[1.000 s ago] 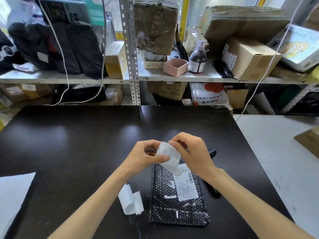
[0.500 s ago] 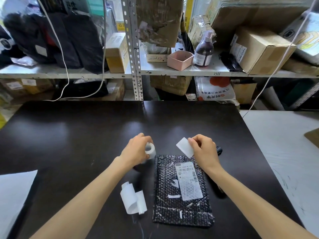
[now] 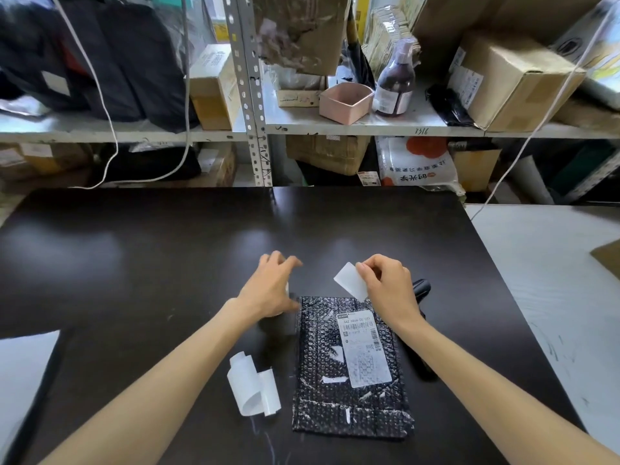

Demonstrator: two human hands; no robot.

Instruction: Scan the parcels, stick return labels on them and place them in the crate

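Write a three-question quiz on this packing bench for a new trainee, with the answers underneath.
1. True or false: the white return label is already stuck on the black bubble mailer.
2. Which hand pinches the label? A. the left hand B. the right hand C. neither
3. Fill in: the curled strip of backing paper lies on the dark table to the ____ of the mailer, from the person's side.

Key
1. False: it is held above the mailer's far end, not pressed down.
2. B
3. left
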